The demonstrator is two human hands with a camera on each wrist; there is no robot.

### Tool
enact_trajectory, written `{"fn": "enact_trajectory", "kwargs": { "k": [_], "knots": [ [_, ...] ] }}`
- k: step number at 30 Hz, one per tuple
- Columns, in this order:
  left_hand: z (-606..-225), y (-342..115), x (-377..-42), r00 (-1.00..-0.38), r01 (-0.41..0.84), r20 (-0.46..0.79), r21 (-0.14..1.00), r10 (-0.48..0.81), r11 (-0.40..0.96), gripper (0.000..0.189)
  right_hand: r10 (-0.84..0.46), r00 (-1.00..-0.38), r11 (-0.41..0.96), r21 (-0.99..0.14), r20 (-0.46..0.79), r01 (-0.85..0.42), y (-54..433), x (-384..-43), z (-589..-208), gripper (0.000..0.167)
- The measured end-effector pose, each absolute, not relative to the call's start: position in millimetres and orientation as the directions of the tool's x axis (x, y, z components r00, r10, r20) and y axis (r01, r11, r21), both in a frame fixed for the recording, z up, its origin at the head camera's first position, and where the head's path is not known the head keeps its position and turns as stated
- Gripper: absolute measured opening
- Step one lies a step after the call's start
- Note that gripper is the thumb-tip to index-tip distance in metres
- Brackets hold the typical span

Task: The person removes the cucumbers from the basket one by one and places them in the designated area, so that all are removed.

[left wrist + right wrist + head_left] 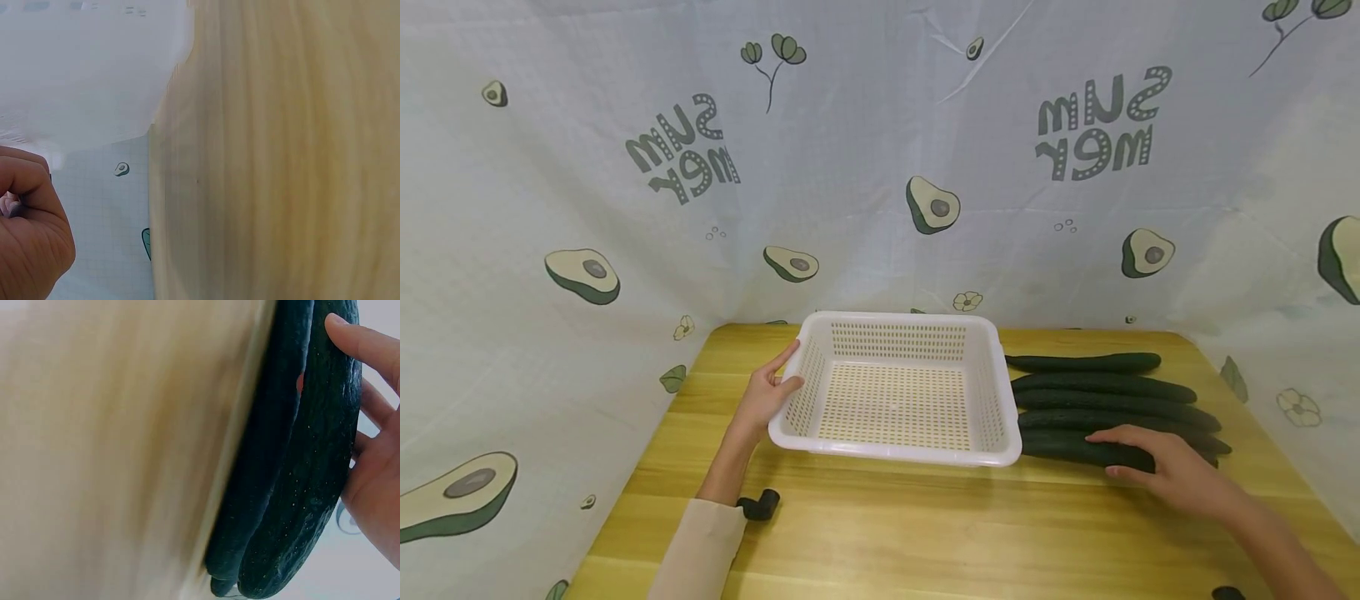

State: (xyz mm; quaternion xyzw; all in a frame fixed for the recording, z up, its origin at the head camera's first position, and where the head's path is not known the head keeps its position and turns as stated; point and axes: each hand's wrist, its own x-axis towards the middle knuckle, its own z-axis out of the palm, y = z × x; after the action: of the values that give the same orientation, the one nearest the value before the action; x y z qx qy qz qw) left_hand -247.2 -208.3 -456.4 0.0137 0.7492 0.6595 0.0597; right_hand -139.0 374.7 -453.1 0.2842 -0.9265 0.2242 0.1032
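Observation:
A white plastic basket (895, 457) with slotted walls and floor stands in the middle of the wooden table, nothing inside it. My left hand (767, 396) grips its left rim; in the left wrist view the curled fingers show beside the white wall. To the right of the basket, several long dark green cucumbers lie side by side, their left ends close to its right wall. At the nearest cucumber (1067, 448) is my right hand (1180, 471), holding it between thumb and fingers. In the right wrist view a fingertip shows between this cucumber (300, 506) and its neighbour (259, 469).
A pale cloth (865, 150) printed with avocados and lettering hangs behind and beside the table (880, 533). The farthest cucumber (1097, 362) lies slightly apart from the others. A black wrist mount (760, 506) sticks out beside my left sleeve (703, 542).

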Motion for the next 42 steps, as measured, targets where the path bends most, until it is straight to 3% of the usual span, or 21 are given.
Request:
{"fn": "enact_trajectory", "kwargs": {
  "k": [7, 24, 42],
  "knots": [
    [-455.6, -207.7, -246.2, -0.992, -0.062, -0.075, 0.99, 0.101, 0.126, 0.07, -0.485, -0.81, 0.726, -0.364, 0.33, -0.584, 375.0, -138.6, -465.8, 0.051],
    [-456.4, -206.2, -247.1, -0.992, -0.051, -0.065, 0.991, 0.108, 0.128, 0.07, -0.454, -0.827, 0.818, -0.214, 0.331, -0.534, 371.4, -135.0, -474.8, 0.054],
    [-459.3, -209.3, -248.7, -0.988, -0.067, -0.08, 0.993, 0.133, 0.096, 0.067, -0.413, -0.852, 0.851, -0.196, 0.322, -0.487, 365.6, -133.8, -474.2, 0.051]
  ]
}}
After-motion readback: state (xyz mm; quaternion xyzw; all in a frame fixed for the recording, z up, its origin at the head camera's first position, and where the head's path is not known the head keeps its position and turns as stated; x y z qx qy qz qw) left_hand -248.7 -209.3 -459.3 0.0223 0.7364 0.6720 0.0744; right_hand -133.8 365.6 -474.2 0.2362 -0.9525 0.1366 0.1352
